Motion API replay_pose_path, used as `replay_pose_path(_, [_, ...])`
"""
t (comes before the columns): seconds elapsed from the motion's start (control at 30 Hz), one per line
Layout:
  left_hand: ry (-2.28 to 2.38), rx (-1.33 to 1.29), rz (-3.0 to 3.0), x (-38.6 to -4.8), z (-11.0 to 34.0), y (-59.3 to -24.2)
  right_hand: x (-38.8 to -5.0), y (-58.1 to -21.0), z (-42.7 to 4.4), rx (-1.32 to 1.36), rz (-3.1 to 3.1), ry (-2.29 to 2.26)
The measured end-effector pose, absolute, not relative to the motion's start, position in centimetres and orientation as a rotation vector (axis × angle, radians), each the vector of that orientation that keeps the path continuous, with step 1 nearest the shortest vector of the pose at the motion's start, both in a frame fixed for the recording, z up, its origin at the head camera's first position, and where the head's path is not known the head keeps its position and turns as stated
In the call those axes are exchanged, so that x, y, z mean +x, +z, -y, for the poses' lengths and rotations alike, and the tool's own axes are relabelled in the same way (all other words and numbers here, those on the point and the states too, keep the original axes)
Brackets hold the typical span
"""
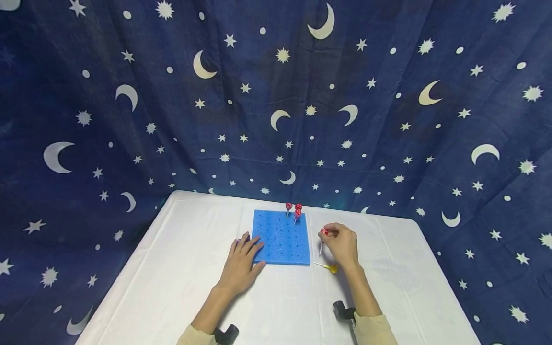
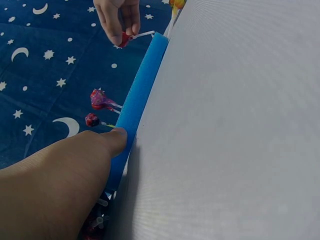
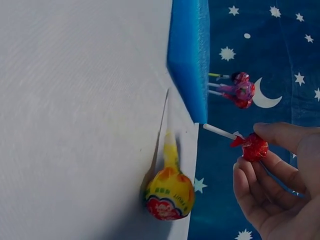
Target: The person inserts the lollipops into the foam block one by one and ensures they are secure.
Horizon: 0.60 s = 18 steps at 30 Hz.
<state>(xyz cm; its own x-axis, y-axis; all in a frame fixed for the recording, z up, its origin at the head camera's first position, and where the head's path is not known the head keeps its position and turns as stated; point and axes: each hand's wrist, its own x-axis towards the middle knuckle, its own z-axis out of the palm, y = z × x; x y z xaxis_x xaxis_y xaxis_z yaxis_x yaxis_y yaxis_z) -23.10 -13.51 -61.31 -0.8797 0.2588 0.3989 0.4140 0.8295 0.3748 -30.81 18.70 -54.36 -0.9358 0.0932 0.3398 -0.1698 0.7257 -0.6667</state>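
A blue foam board (image 1: 282, 244) dotted with small holes lies on the white table. Several wrapped lollipops (image 1: 298, 211) stand upright in its far right corner. My right hand (image 1: 341, 242) pinches a red lollipop (image 3: 255, 147) by its wrapped head, just right of the board, stick pointing down. On the table below that hand lies a yellow lollipop (image 3: 170, 195), its stick toward the board. My left hand (image 1: 240, 268) rests over the board's left edge with spread fingers; its thumb (image 2: 118, 141) touches the near side. Partly hidden behind its fingers is a purple-wrapped thing (image 1: 247, 238).
The white table (image 1: 379, 287) reaches back to a dark blue curtain (image 1: 258, 96) printed with moons and stars. More wrapped lollipops (image 2: 97, 222) show beyond the left hand in the left wrist view, mostly in shadow.
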Motion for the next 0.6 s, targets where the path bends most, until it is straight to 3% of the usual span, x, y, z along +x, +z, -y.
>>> replay_pose_path(0.6, [-0.634, -0.516, 2.669, -23.2, 13.5, -61.4, -30.1, -53.4, -17.4, 0.118, 2.514, 1.141])
